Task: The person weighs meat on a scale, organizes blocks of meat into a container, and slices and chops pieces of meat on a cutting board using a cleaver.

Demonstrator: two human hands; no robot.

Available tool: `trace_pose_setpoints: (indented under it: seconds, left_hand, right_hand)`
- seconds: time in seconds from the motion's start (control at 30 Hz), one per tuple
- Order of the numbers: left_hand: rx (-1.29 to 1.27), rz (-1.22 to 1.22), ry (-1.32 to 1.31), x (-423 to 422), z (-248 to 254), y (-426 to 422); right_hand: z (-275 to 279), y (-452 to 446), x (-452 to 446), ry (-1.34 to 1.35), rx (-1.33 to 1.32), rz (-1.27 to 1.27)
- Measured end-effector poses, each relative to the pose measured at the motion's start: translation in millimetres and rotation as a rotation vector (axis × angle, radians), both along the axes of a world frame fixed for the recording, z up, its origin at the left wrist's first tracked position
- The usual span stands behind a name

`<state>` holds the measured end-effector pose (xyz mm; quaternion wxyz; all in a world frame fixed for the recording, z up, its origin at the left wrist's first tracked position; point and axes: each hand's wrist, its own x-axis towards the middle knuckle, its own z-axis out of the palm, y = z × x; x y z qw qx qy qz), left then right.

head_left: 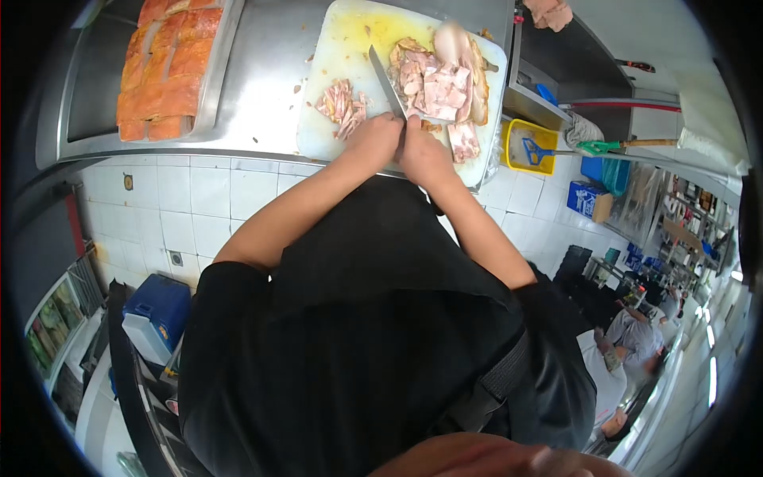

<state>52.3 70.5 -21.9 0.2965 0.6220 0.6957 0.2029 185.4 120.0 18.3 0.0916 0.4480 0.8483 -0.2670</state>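
Note:
A knife (385, 79) has its blade slanting up and to the left over the white cutting board (334, 56). My right hand (427, 151) is closed around its handle. My left hand (374, 141) is curled right beside the blade's base, touching or nearly touching it; what its fingers hold, if anything, is hidden. Left of the blade lies a small heap of sliced meat strips (343, 107). A larger pile of cut cooked meat (445, 89) sits to the right, and a separate meat piece (463, 141) rests near my right hand.
A metal tray with browned meat slabs (171, 67) stands at the left of the steel counter (266, 71). Past the board's right side are a yellow bin (528, 137) and a green-headed tool (600, 147). Other people (636, 338) are in the background at right.

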Motion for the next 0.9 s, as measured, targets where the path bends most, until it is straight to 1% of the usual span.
trace_pose_setpoints:
  seconds: [0.07,0.13,0.2,0.23,0.33,0.37,0.4,0.43,0.5,0.6,0.7,0.77,0.83,0.9]
  left_hand:
    - [0.018,-0.029,-0.034,-1,7,-7]
    - [0.066,-0.005,-0.007,-6,-2,-3]
    - [0.086,0.010,-0.022,2,-13,-11]
    - [0.102,0.021,-0.021,0,-11,-6]
    - [0.090,-0.016,0.004,2,-8,-17]
    - [0.157,0.009,0.013,0,-13,-14]
    - [0.211,0.027,0.009,3,-18,-17]
    - [0.198,0.024,-0.001,5,-18,-24]
    - [0.218,0.035,0.027,1,-14,-21]
    - [0.258,0.057,0.047,2,-11,-25]
    - [0.252,0.051,0.072,3,-17,-27]
    - [0.252,0.040,0.098,0,-18,-26]
    - [0.271,0.025,0.057,-2,-15,-29]
    - [0.288,0.039,0.079,-7,-15,-24]
  right_hand:
    - [19,-8,-2,0.008,-0.026,-0.010]
    - [36,-11,-1,-0.086,-0.052,-0.023]
    - [9,-21,0,-0.081,-0.065,-0.044]
    - [8,-14,-9,-0.053,-0.043,-0.044]
    - [32,-19,-1,-0.098,-0.096,-0.064]
    - [37,-13,-4,-0.131,-0.107,-0.050]
    - [33,-18,-5,-0.117,-0.115,-0.075]
    - [23,-25,-2,-0.127,-0.128,-0.078]
    - [3,-18,-6,-0.072,-0.068,-0.065]
    - [31,-22,-4,-0.108,-0.054,-0.059]
    - [6,-27,-8,-0.030,-0.018,-0.057]
    - [13,-20,-14,-0.041,-0.012,-0.040]
    - [30,-25,-10,-0.081,-0.050,-0.041]
    - [20,-31,-11,-0.125,-0.067,-0.068]
